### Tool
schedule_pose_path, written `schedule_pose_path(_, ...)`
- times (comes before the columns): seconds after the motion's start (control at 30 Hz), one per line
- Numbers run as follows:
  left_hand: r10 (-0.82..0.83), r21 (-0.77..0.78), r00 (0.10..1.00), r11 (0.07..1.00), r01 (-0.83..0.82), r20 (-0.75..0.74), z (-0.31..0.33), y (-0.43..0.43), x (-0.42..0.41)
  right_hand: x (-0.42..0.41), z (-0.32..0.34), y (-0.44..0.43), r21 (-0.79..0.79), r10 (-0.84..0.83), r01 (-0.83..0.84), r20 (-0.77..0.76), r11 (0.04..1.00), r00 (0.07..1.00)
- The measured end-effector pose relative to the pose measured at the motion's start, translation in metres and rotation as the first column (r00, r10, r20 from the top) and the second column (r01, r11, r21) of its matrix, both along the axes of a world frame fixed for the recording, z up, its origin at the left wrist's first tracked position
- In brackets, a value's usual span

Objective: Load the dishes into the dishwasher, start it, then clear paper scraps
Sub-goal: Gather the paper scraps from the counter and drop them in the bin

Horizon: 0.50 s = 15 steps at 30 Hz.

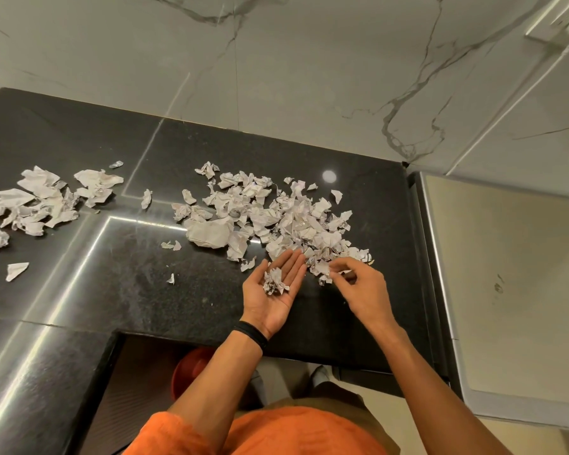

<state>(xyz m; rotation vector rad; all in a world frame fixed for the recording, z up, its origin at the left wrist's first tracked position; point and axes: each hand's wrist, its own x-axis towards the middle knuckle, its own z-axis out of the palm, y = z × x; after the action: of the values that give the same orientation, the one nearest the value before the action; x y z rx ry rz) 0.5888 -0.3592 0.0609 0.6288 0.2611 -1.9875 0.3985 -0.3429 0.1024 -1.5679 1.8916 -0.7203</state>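
Black granite counter point(138, 290) under a marble wall point(276, 77) — that's where your paper lies. You're on the last step, clearing scraps. The main pile point(276, 218) spreads at 12 o'clock from your hands, and a smaller pile point(43, 201) sits well apart at 9 o'clock, with stray bits between. Your left hand point(276, 300) lies palm up, fingers straight and together, cradling a wad point(274, 281). Your right hand point(358, 290) is at the main pile's near edge, thumb and fingertips pinching a scrap point(323, 268). Most paper is on the stone, so I'd judge this barely begun. Next — drop that scrap into the left palm, holding it level so the wad doesn't spill. A red tub point(191, 369) shows below the counter at 6 o'clock.
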Motion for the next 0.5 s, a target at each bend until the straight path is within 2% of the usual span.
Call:
schedule_pose_path(0.17,0.001,-0.02,1.0,1.0,-0.001,0.005,0.001,0.0,0.002,-0.002,-0.016,0.004,0.072,0.149,-0.135,-0.263,0.988,0.953)
schedule_pose_path(0.37,-0.005,-0.006,1.0,1.0,0.005,0.016,0.0,0.001,0.003,0.002,-0.026,0.001,-0.005,0.239,-0.28,-0.505,0.96,0.83)
schedule_pose_path(0.5,-0.007,-0.006,1.0,1.0,0.007,0.029,-0.001,0.003,0.002,0.004,-0.021,-0.003,-0.026,0.268,-0.334,-0.539,0.942,0.798)
